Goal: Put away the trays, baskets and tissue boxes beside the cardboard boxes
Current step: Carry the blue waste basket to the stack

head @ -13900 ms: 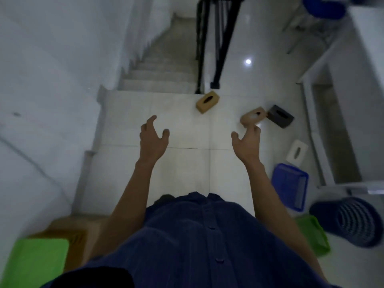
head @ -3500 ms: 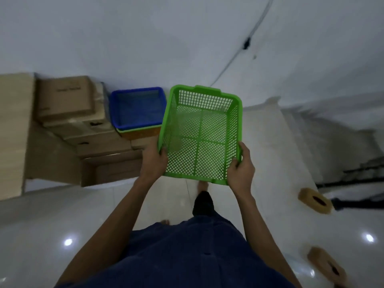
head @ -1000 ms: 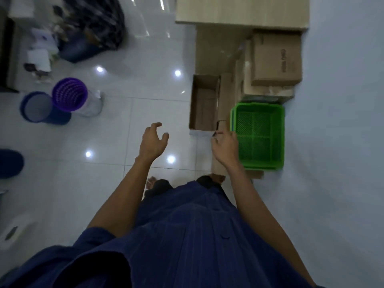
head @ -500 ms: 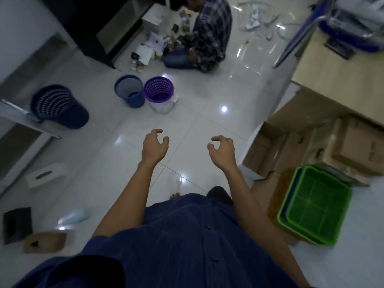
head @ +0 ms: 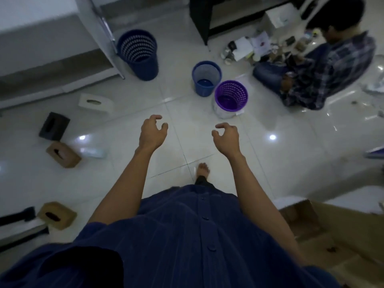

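Left hand and right hand out front, fingers loosely curled, gripping nothing. Four tissue boxes on floor at left: white, black, two tan.

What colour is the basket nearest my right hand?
Purple basket, with a perforated wall; seen in the head view.

Home interior — tiled floor, wastebaskets

Both empty hands hover over tiled floor among tissue boxes.
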